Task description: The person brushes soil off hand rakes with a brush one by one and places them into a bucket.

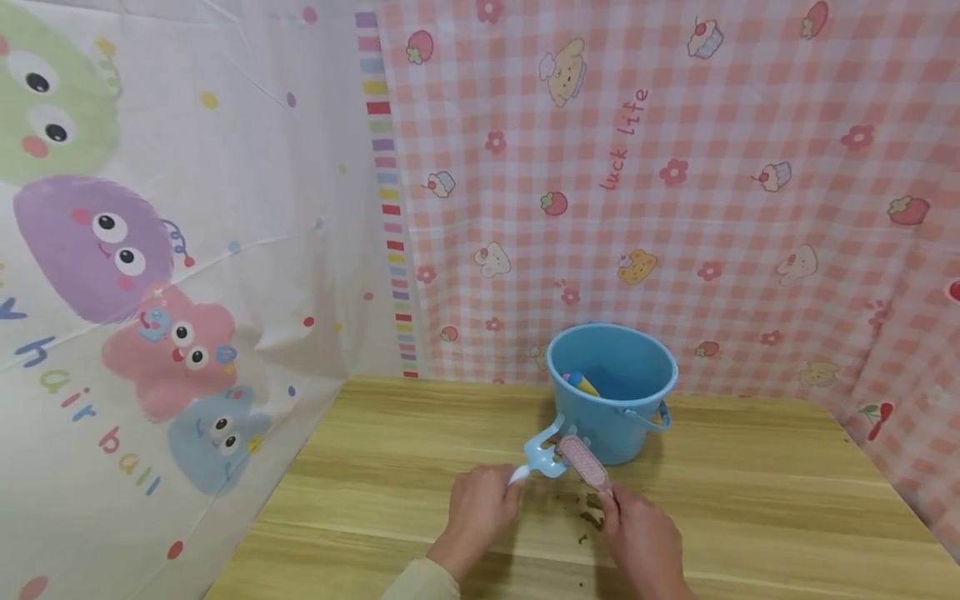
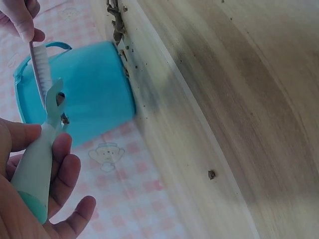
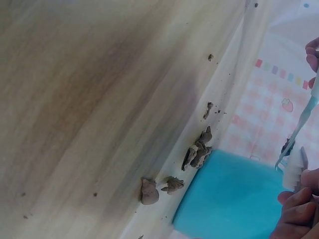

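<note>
My left hand (image 1: 483,507) grips the pale handle of a light blue toy hand fork (image 1: 542,460), held up in front of the bucket. Brown clumps (image 2: 61,98) are lodged between its tines in the left wrist view. My right hand (image 1: 647,533) pinches the handle of a pink brush (image 1: 585,462). Its white bristles (image 2: 42,67) face the fork, with the brush tip right at the tines. Behind both tools stands a blue bucket (image 1: 592,421), upright, a yellow-and-blue item (image 1: 583,384) showing inside.
Brown clumps (image 3: 197,152) and crumbs lie scattered on the wooden table (image 1: 390,467), mostly below the brush and near the bucket's base. A pink checked cloth (image 1: 480,217) hangs close behind the bucket. On the left is a white printed cloth (image 1: 247,208).
</note>
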The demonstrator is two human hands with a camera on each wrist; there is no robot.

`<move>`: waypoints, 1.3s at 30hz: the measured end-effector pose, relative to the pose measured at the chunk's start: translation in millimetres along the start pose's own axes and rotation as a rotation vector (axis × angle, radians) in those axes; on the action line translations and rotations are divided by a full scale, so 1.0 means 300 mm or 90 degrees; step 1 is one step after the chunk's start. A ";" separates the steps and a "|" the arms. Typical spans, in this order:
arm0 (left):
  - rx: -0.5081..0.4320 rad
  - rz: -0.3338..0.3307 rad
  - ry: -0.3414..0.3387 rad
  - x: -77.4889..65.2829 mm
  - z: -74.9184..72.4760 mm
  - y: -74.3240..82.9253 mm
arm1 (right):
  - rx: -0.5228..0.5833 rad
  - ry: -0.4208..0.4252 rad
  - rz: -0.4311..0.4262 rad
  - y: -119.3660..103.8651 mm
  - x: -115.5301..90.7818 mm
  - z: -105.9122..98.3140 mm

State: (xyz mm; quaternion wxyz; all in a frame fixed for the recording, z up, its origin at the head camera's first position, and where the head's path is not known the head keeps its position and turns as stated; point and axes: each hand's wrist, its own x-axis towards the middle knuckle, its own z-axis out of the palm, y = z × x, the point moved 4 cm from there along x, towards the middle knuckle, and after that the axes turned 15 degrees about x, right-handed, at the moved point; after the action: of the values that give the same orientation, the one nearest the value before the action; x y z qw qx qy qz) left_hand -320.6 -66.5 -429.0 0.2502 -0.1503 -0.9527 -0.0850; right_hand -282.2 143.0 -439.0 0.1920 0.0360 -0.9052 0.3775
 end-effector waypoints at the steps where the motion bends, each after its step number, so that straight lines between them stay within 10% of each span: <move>1: 0.002 0.001 0.003 -0.001 -0.001 0.001 | -0.003 0.005 0.000 0.001 -0.001 -0.002; 39: 0.105 0.032 0.022 0.021 -0.027 0.034 | 0.022 -0.028 -0.043 -0.053 -0.030 0.051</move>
State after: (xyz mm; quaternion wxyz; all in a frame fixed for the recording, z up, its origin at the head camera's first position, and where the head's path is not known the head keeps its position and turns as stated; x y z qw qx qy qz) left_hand -318.7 -57.3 -418.1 0.2803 -0.1512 -0.9479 -0.0028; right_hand -275.4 120.3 -441.5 0.1836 0.0778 -0.9009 0.3854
